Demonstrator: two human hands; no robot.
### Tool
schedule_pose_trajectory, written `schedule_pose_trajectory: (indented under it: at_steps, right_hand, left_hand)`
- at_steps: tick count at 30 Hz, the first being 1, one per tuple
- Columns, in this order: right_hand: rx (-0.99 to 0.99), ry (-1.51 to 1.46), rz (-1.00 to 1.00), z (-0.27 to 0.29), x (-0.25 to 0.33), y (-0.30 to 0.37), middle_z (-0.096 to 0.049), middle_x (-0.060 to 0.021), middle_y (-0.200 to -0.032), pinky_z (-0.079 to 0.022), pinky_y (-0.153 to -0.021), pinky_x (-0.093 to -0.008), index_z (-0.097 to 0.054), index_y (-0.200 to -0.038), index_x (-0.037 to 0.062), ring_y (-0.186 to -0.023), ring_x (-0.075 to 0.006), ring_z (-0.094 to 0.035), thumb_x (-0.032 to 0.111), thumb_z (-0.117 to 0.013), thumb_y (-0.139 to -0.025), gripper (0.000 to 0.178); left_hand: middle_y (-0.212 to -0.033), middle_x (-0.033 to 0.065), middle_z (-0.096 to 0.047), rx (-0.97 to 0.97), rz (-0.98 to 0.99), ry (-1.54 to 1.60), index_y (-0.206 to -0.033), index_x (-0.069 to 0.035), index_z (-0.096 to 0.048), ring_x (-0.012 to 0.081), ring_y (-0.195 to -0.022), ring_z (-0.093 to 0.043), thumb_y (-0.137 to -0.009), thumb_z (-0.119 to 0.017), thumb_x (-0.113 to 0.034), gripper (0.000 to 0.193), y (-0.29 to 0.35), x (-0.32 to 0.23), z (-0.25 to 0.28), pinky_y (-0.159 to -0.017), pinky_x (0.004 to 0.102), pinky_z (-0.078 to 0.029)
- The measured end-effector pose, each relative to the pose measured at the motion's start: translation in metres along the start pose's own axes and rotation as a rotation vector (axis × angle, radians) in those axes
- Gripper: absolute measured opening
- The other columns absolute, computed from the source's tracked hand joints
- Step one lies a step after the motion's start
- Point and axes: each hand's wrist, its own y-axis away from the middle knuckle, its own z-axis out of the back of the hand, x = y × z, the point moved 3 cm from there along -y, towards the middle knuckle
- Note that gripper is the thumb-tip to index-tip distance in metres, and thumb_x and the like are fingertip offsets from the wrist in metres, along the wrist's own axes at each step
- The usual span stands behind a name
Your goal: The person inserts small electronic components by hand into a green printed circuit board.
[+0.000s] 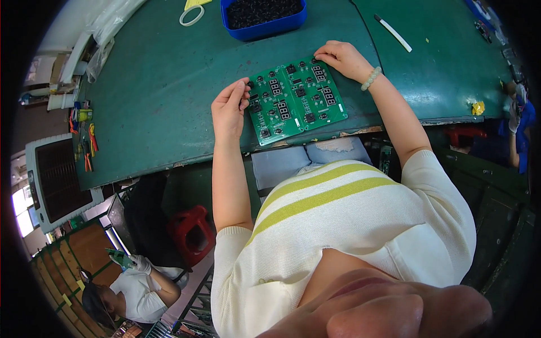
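Note:
A green circuit board (294, 115) lies on the table in front of me, tilted a little. It carries several digit displays (283, 109) and small black components. My left hand (229, 110) is at the board's left edge, thumb and fingers pinched together; what lies between them is hidden. At the far right corner of the board, my right hand (345, 59) has its thumb and forefinger closed at a small black part. I cannot tell whether that part is fixed to the board.
Beyond the board stands a blue bin (264, 32) of small black parts. A tape roll (192, 16) lies to its left, a white pen-like tool (394, 34) to its right. Pliers (92, 138) hang at the left edge. Co-workers (138, 293) sit on both sides.

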Motion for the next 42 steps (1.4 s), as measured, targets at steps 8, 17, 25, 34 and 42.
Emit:
schedule_pose_trajectory:
  at_steps: [8,17,25,34,42]
  right_hand:
    - [0.111,-0.062,0.0,0.003,0.0,-0.002,-0.06,-0.0095,-0.079,-0.047,-0.067,-0.0327,-0.065,-0.093,0.0047,-0.075,-0.0246,-0.058,0.016,-0.056,-0.083,0.017]
    - [0.127,0.084,0.054,0.005,0.002,-0.013,-0.056,-0.0079,-0.071,-0.046,-0.061,-0.0331,-0.066,-0.086,0.0045,-0.068,-0.0225,-0.056,0.012,-0.06,-0.078,0.012]
    - [0.323,0.381,0.108,0.009,0.018,-0.026,-0.062,-0.0065,-0.081,-0.048,-0.071,-0.0367,-0.068,-0.084,0.0072,-0.079,-0.025,-0.06,0.012,-0.06,-0.075,0.013]
    - [0.351,0.319,0.097,0.008,0.013,-0.026,-0.063,-0.0057,-0.081,-0.048,-0.072,-0.0363,-0.068,-0.086,0.0068,-0.08,-0.0235,-0.06,0.013,-0.06,-0.077,0.014]
    - [0.077,-1.312,-0.432,0.015,-0.035,-0.003,-0.058,-0.0047,-0.084,-0.039,-0.052,-0.0191,-0.055,-0.114,-0.0011,-0.064,-0.008,-0.05,0.012,-0.051,-0.088,0.029]
  left_hand:
    - [-0.069,-0.0029,-0.055,-0.018,-0.129,-0.429,-0.083,0.0,-0.064,0.0027,-0.06,-0.044,-0.078,-0.069,-0.013,0.014,-0.004,-0.004,-0.009,-0.05,0.0163,-0.032]
    - [-0.057,0.0022,-0.052,-0.05,-0.413,-1.099,-0.082,-0.004,-0.069,0.0107,-0.051,-0.046,-0.069,-0.072,-0.013,0.015,-0.011,-0.004,-0.017,-0.05,0.0265,-0.039]
    - [-0.065,0.0094,-0.06,-0.086,-0.423,-1.327,-0.081,-0.005,-0.069,0.021,-0.057,-0.056,-0.069,-0.071,-0.015,0.016,-0.01,-0.011,-0.028,-0.057,0.0323,-0.046]
    - [-0.08,0.0129,-0.065,0.007,-0.363,-1.53,-0.078,-0.006,-0.07,0.0263,-0.07,-0.062,-0.069,-0.07,-0.018,0.015,-0.015,-0.015,-0.031,-0.062,0.0348,-0.049]
    - [-0.068,0.0049,-0.054,0.01,-0.173,-0.643,-0.1,0.004,-0.061,0.0124,-0.056,-0.046,-0.081,-0.059,-0.014,0.026,-0.024,-0.019,-0.001,-0.048,0.0264,-0.038]
